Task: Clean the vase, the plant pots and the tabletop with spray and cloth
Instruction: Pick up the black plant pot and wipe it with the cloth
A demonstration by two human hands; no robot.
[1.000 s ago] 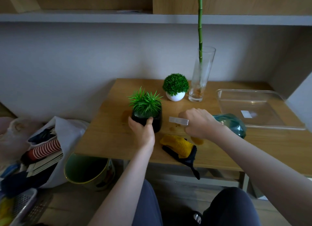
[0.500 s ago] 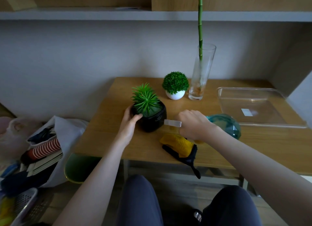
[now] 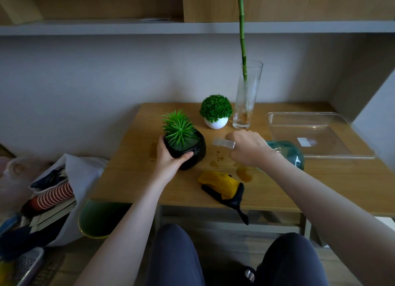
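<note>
**Black pot tilted in my left hand, spray bottle in my right**

Left of the frame's centre, my left hand [image 3: 171,159] grips the black plant pot [image 3: 192,153], thumb curled over its near rim and fingers wrapped round its left side. The pot leans to the upper left, its spiky green plant [image 3: 179,128] pointing that way; I cannot tell whether its base touches the desk [image 3: 132,178] or is just off it.

Right of centre, my right hand [image 3: 249,147] is curled round the neck of the teal spray bottle [image 3: 287,153], whose body shows behind my wrist. The clear nozzle [image 3: 224,143] sticks out of my fist toward the black pot, close to it but apart.

The cloth [image 3: 220,184], yellow with a black part underneath, lies crumpled on the desk near its front edge, below the right hand, with a black strip hanging over the edge. Brownish wet spots [image 3: 243,174] mark the wood between the cloth and the bottle, and a fainter stain sits left of the black pot.

Toward the back, in the upper centre, the white round pot [image 3: 215,123] with its ball of green stands upright just beside the tall glass vase [image 3: 245,106], which holds a green stalk [image 3: 242,39] rising out of the frame. At right a clear plastic tray [image 3: 320,155] lies on the desk.

At lower left, on the floor, sit a white bag of books [image 3: 64,189] and a green bucket [image 3: 96,219].
</note>
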